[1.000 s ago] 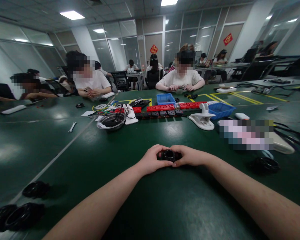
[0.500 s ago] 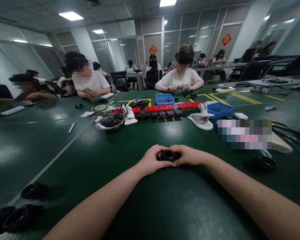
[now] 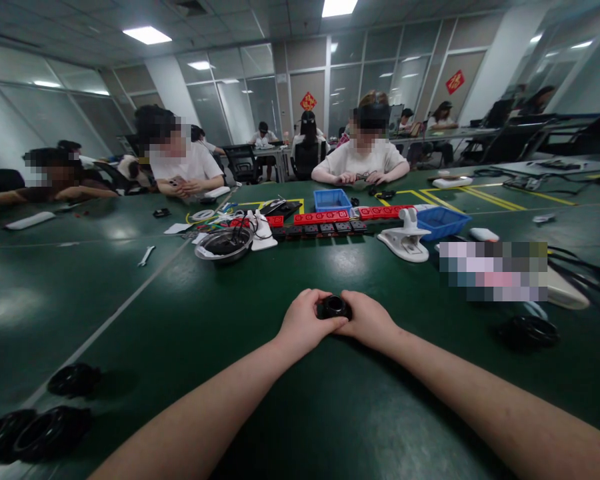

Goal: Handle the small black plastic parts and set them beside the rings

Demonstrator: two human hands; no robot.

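Note:
Both of my hands rest on the green table (image 3: 300, 400) in front of me and grip one small black round part (image 3: 335, 307) between them. My left hand (image 3: 303, 325) closes on its left side. My right hand (image 3: 367, 321) closes on its right side, thumb over the rim. The part's open ring faces up, and its lower half is hidden by my fingers.
Black rings (image 3: 73, 380) lie at the near left and another (image 3: 529, 329) at the right. A steel bowl (image 3: 223, 244), red and black strips (image 3: 325, 221), blue bins (image 3: 331, 199) and a white clamp (image 3: 406, 239) sit mid-table. Several seated people work at the far side.
My right hand has slid leftward and closer around the black part, covering more of it. My left hand has stayed nearly still.

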